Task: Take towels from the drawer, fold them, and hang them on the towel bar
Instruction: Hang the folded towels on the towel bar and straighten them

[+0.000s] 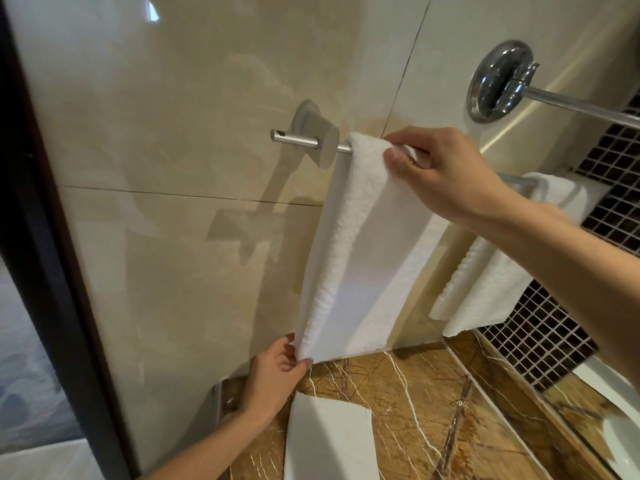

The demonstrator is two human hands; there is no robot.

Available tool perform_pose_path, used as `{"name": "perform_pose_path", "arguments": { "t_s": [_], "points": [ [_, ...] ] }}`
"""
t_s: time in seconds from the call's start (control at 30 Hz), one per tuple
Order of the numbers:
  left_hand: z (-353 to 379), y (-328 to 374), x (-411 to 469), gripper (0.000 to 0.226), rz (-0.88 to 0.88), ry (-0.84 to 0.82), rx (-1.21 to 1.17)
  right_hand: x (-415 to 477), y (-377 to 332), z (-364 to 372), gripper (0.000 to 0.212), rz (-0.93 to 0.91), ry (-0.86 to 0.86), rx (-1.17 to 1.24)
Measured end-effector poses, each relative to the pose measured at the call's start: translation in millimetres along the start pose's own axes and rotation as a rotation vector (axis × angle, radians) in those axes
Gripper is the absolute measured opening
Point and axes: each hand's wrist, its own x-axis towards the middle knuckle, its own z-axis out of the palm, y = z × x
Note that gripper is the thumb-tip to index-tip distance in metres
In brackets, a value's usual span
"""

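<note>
While the folded towel (360, 244) hangs over the towel bar (298, 142) at frame centre, we find the right hand (446, 171) pinching its top and the left hand (277, 372) pinching its lower corner. We judge a hard downward tug could drag it off unevenly.

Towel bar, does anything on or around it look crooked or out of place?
Nothing spilled or damaged. The near towel hangs close to the towel bar's left bracket, with the right grip holding its top and the left grip pinching its bottom corner. One folded towel lies unhung on the marble ledge.
</note>
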Motion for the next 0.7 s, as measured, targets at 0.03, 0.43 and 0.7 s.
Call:
{"name": "perform_pose_path", "arguments": {
  "t_s": [0.03,0.43,0.7],
  "points": [
    [0.3,0.9,-0.4,0.036,-0.001,-0.016,0.028,0.1,0.3,0.1,0.03,0.0,0.001,-0.001],
    [3.4,-1.6,-4.1,0.033,0.014,-0.009,0.15,0.7,-0.9,-1.4,0.031,-0.022,-0.02,0.008],
    [2.3,-1.1,-3.1,0.019,-0.006,-0.012,0.142,8.8,1.5,-2.8,0.03,-0.004,-0.107,0.067]
  ]
}}
